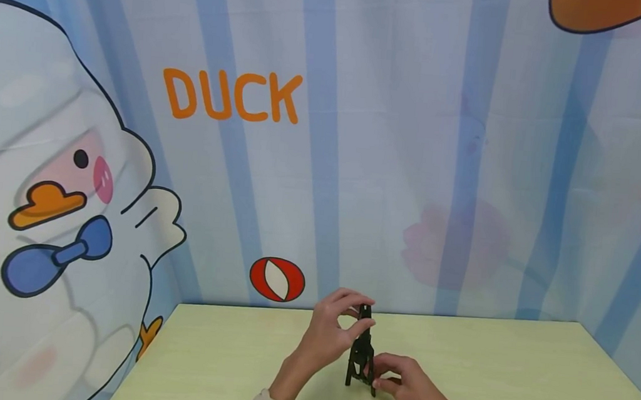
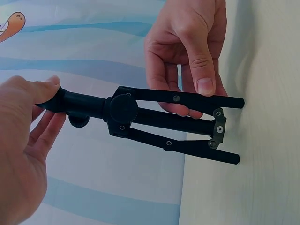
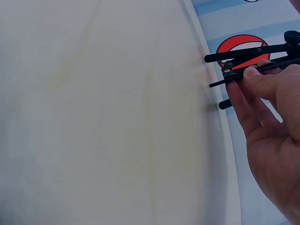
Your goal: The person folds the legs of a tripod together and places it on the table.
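Observation:
A small black tripod (image 1: 362, 353) stands upright over the table, its legs slightly spread. My left hand (image 1: 328, 331) pinches the top of it between thumb and fingers. Lower down, my right hand (image 1: 412, 384) holds one leg. In the left wrist view the tripod (image 2: 164, 120) shows a round knob, a centre column and braces near the feet; my right thumb presses on a leg there. The right wrist view shows my right hand (image 3: 276, 140) pinching a leg close to the braces, with the tripod's top cut off by the frame edge.
The pale yellow table (image 1: 488, 364) reaches back to a blue striped curtain (image 1: 379, 167). Printed on that curtain are a large white duck (image 1: 28, 108), the word DUCK and a red and white ball (image 1: 277, 279).

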